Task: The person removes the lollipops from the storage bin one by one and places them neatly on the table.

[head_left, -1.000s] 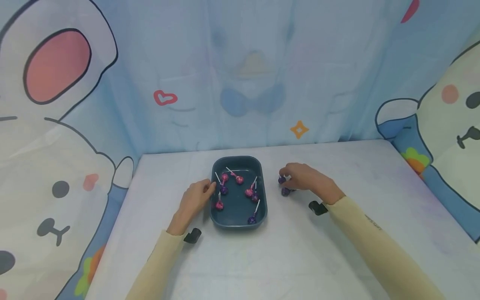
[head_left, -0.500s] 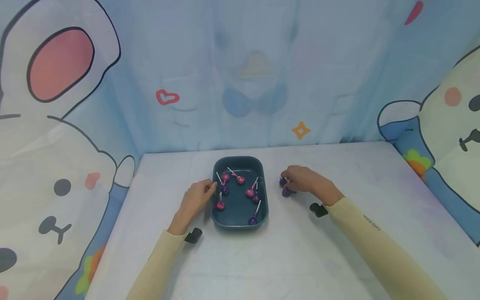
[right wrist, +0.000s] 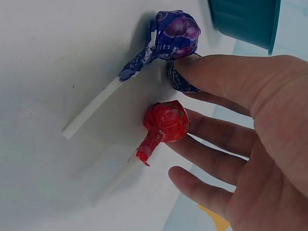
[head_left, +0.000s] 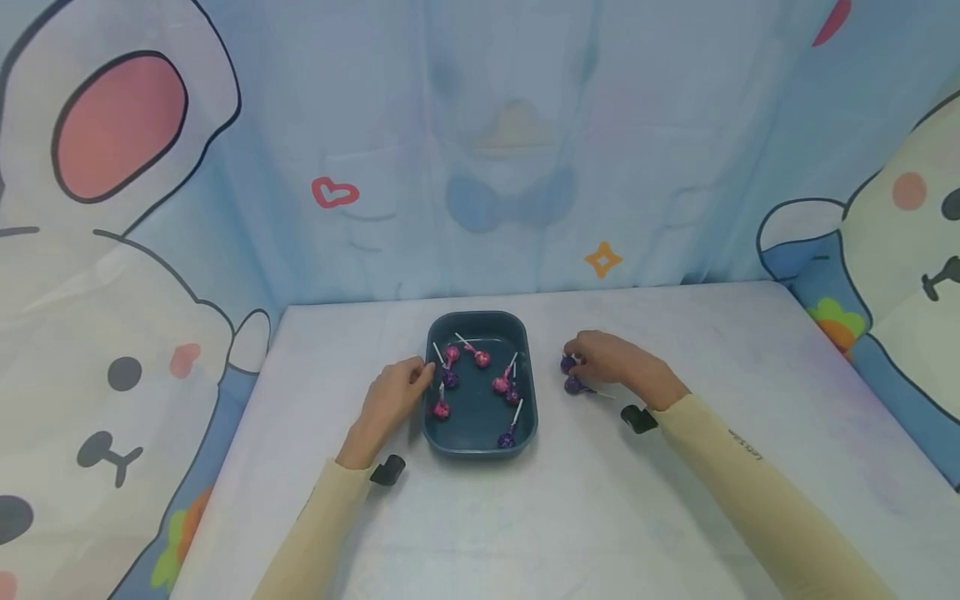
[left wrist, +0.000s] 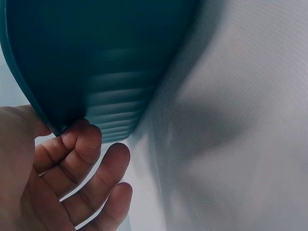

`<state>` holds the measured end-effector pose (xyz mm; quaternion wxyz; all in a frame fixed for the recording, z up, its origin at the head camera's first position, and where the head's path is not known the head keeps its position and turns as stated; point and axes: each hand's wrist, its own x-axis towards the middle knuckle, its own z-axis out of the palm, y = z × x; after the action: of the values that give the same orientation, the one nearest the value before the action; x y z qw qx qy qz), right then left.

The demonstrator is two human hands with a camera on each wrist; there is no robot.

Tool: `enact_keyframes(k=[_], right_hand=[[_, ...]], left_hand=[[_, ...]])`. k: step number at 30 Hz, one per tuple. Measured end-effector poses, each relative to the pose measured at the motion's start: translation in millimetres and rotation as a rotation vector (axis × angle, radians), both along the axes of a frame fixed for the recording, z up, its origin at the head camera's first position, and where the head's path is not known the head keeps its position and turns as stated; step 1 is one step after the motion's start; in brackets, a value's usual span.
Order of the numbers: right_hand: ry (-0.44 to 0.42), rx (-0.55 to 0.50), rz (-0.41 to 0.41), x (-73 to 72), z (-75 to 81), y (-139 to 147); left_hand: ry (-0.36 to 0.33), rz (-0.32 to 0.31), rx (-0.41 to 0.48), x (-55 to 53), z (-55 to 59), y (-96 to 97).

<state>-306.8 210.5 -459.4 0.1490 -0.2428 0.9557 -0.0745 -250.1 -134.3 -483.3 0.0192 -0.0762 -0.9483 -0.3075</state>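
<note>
My left hand [head_left: 393,396] is at the left side of a dark teal tray [head_left: 480,452]. In the left wrist view its thumb and forefinger pinch the tray's rim [left wrist: 29,94]. Inside the tray lie several pink and purple lollipops. My right hand [head_left: 611,358] is to the right of the tray, and its thumb and forefinger pinch a purple-wrapped lollipop [right wrist: 179,81], mostly covered by the thumb. Beside the thumb lies another purple lollipop [right wrist: 175,36] with its white stick showing. A red lollipop [right wrist: 166,121] is next to the other fingers; the hand hides it in the head view.
A white cloth covers the table [head_left: 525,525]. Behind it hangs a light blue curtain [head_left: 510,250] printed with cartoon animals. A small black device [head_left: 388,471] sits at the left wrist and another black device [head_left: 638,418] at the right.
The right hand has shifted very slightly, and a white lollipop stick now shows below it. The left hand stays on the tray's rim. The whole head view has moved a little.
</note>
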Motion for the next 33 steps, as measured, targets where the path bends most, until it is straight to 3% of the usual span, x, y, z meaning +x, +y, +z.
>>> enact_keyframes(k=[6,14,23,33], right_hand=[[-0.039,-0.019,-0.095,0.9,4.4,0],[0.044,-0.054,-0.118,2.1,25.7,-8],[0.1,-0.092,-0.022,11.5,51.1,-33],[0.157,-0.126,0.078,15.8,58.7,-60]], left_hand=[[-0.005,0.008,-0.007,-0.2,0.2,0.5],[-0.025,0.021,-0.001,1.1,1.3,1.2],[-0.014,0.011,0.006,1.5,1.2,0.2],[0.0,-0.001,0.015,0.1,0.6,0.0]])
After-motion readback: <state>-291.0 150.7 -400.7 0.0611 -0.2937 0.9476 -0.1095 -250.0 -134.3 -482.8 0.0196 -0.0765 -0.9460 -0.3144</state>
